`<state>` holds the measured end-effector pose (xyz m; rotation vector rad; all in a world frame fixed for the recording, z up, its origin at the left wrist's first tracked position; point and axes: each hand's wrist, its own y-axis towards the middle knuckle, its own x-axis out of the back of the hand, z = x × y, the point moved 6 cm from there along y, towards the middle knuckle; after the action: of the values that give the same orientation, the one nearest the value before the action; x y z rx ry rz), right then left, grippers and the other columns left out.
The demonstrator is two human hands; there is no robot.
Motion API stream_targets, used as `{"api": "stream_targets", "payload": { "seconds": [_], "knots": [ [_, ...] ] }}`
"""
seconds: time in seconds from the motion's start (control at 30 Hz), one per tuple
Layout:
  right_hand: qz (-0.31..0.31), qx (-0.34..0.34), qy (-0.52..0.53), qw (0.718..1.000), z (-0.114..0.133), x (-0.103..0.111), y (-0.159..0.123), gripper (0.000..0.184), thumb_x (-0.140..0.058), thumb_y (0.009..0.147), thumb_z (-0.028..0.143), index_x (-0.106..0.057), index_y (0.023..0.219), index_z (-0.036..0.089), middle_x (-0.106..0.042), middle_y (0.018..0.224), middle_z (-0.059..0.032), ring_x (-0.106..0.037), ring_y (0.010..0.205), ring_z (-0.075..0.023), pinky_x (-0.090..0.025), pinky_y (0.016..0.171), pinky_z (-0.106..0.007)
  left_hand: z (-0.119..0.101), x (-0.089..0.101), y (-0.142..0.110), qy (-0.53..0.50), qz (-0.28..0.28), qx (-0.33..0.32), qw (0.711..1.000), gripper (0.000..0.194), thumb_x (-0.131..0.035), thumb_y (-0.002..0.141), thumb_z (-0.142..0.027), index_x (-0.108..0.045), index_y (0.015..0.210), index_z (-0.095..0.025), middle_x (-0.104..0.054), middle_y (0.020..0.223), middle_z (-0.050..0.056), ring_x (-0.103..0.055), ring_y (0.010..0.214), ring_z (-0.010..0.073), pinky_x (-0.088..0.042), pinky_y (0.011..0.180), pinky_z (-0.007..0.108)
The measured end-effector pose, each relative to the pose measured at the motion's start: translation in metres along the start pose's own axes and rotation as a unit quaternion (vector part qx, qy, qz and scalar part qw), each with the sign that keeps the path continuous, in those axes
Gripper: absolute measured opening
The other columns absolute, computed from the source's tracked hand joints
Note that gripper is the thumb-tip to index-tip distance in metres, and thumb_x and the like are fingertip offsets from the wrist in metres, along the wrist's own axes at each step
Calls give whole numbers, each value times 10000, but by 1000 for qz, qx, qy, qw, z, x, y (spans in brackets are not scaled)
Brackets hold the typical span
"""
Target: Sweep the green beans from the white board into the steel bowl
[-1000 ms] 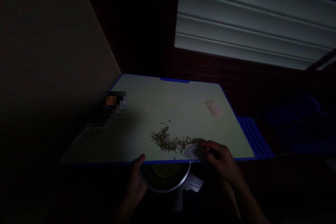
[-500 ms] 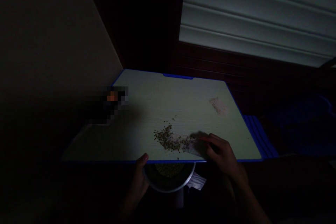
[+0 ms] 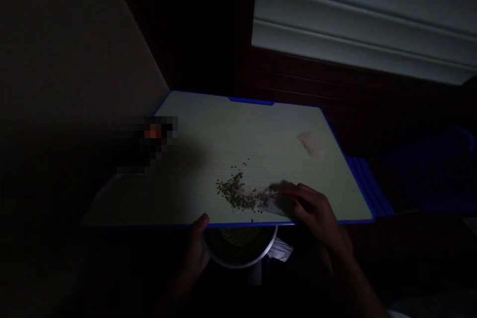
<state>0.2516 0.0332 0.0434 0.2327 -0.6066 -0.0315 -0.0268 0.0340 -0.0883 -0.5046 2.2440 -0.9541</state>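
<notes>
Board: pale, blue-edged; lies across the middle of the view, its near edge overlapping the bowl.
Dark grains: loose, irregular heap on the near part of the board, thickest at the centre, with a few strays beyond it and one close to the near edge.
Pale grains: smaller, pinkish patch near the board's right edge, well apart from the dark grains.
Right hand: over the near right part of the board, fingers bent and forefinger reaching toward the right end of the dark grains; thumb close to the forefinger. Whether anything is pinched between them cannot be told in the dim light.
Left hand: thumb laid over the board's near edge, the rest of the hand below, beside the bowl; its fingers are hidden, so how far they are open or what they grip cannot be told.
Bowl: round, pale-rimmed, below the near edge and partly covered by it; greenish grains within.
Surroundings: wall at left; slatted shutter at upper right; ribbed blue piece beside the board's right edge.
</notes>
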Motion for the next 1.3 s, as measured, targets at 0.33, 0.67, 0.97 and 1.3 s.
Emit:
{"api": "stream_targets", "payload": {
  "seconds": [0.33, 0.67, 0.97, 1.3],
  "knots": [
    [27, 14, -6, 1000, 2, -2, -1, 294, -584, 921, 167, -764, 1137, 253, -721, 918, -45, -672, 805, -173, -525, 701, -272, 2, 4, 5, -7, 14, -17, 1000, 238, -746, 676, -354, -716, 851, -195, -811, 980, 95, -631, 1265, 360, -457, 1134, 494],
    [57, 30, 10, 998, 7, -4, -2, 246, -598, 944, 186, -766, 1114, 244, -743, 950, -53, -694, 847, -176, -547, 749, -287, 3, 4, 7, -9, 8, -21, 1000, 270, -732, 674, -339, -713, 897, -188, -810, 900, 98, -648, 1238, 370, -452, 1138, 499],
    [32, 19, 5, 999, 4, -4, -2, 290, -575, 945, 178, -750, 1157, 270, -724, 945, -39, -682, 850, -181, -548, 739, -301, 2, 4, 6, -5, 12, -15, 1000, 472, -728, 696, -336, -684, 1132, -160, -802, 1060, 123, -598, 1309, 357, -442, 1149, 482],
    [63, 33, 4, 997, 7, -7, -3, 278, -588, 953, 192, -758, 1162, 264, -716, 926, -42, -669, 826, -171, -540, 736, -288, 3, 5, 8, -10, 17, -24, 1000, 549, -704, 739, -324, -659, 1265, -172, -790, 1134, 100, -592, 1319, 337, -425, 1162, 483]
  ]
}}
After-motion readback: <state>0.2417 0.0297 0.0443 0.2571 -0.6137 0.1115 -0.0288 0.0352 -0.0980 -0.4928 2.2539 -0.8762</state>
